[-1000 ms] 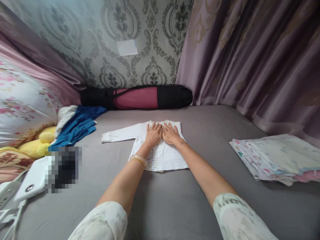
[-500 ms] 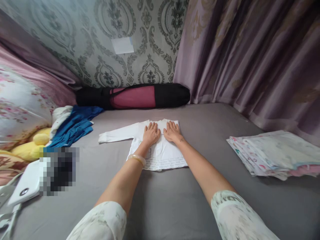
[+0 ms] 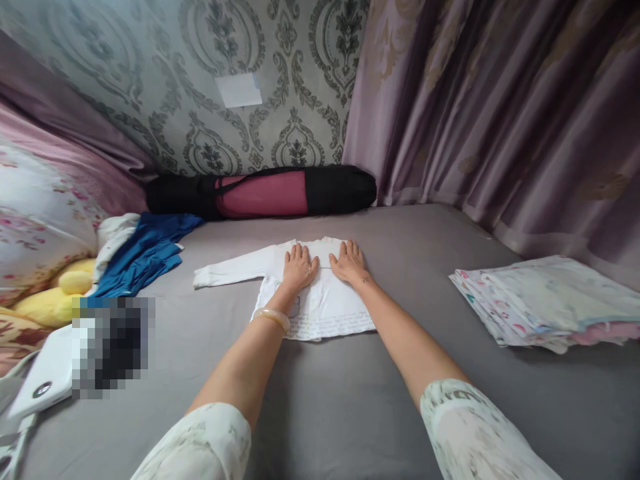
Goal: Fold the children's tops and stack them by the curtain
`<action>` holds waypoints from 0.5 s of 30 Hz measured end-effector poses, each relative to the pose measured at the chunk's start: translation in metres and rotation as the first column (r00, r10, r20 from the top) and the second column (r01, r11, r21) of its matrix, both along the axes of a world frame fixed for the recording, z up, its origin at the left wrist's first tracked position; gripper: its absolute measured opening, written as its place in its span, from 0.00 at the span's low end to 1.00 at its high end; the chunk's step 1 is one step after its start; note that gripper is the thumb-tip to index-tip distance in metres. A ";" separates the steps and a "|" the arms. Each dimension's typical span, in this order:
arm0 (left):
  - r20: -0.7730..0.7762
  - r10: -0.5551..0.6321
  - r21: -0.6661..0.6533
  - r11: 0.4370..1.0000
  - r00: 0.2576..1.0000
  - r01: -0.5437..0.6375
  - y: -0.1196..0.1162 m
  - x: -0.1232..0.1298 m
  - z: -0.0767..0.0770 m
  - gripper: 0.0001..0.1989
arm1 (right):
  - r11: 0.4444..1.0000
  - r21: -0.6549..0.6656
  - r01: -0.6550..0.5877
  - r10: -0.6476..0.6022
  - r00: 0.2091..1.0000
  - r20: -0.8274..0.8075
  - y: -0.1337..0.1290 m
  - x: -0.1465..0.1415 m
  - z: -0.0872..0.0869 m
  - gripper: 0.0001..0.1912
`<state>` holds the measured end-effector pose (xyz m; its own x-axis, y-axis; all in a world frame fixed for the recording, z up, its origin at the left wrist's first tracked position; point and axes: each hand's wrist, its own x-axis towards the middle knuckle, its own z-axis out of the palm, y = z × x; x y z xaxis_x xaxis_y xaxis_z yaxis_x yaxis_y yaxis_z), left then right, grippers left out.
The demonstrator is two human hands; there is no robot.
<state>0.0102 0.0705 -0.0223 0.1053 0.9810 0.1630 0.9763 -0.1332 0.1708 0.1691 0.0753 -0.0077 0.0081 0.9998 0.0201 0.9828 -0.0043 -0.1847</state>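
A small white shirt (image 3: 320,310) lies flat on the grey bed sheet (image 3: 200,360), its one visible sleeve stretched out to the left. Small lettering runs along its lower hem. My left hand (image 3: 299,267) rests palm down on the upper middle of the shirt, fingers spread, with a pale bangle on that wrist. On the upper right part of the shirt lies my right hand (image 3: 349,263), also flat with fingers apart. Neither hand grips the cloth. The right sleeve is not visible.
A black and pink long bag (image 3: 265,193) lies along the wall. Folded cloths (image 3: 550,303) are stacked at the right. Blue clothing (image 3: 145,253), a yellow plush thing (image 3: 75,283), a floral pillow (image 3: 40,207) and a white device (image 3: 50,370) are at the left.
My right hand has slid slightly right and outward on the shirt, widening the space between my hands. The camera view has shifted a little.
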 end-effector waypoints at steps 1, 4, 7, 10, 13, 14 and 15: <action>0.003 0.000 -0.002 1.000 1.000 0.000 0.000 0.000 0.000 0.32 | 1.000 0.000 -0.002 0.002 1.000 0.003 0.000 0.000 0.000 0.37; 0.039 -0.008 -0.007 1.000 0.999 0.008 0.001 -0.001 0.001 0.32 | 0.999 -0.039 -0.006 0.006 1.000 0.013 0.002 0.002 0.004 0.37; 0.129 0.033 0.013 0.999 0.991 -0.035 0.000 -0.002 0.003 0.31 | 0.998 -0.046 -0.037 0.038 0.999 0.019 0.004 0.003 0.011 0.36; 0.196 0.078 0.031 0.996 0.977 -0.086 0.000 -0.003 0.004 0.29 | 0.994 0.001 -0.112 0.112 0.993 0.024 0.004 0.003 0.013 0.35; 0.194 0.064 0.042 0.996 0.979 -0.073 0.000 -0.004 0.003 0.29 | 0.992 -0.026 -0.121 0.121 0.992 0.019 0.004 0.002 0.008 0.35; 0.191 0.056 0.042 0.997 0.980 -0.065 0.000 -0.004 0.002 0.29 | 0.993 -0.037 -0.115 0.115 0.993 0.018 0.004 0.002 0.006 0.36; 0.190 0.050 0.041 0.997 0.981 -0.059 0.000 -0.004 0.001 0.29 | 0.993 -0.043 -0.110 0.111 0.994 0.017 0.004 0.003 0.004 0.36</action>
<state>0.0060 0.0708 -0.0209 0.0152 0.9753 0.2205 0.9330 -0.0932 0.3476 0.1719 0.0795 -0.0034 -0.1023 0.9945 -0.0226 0.9811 0.0971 -0.1672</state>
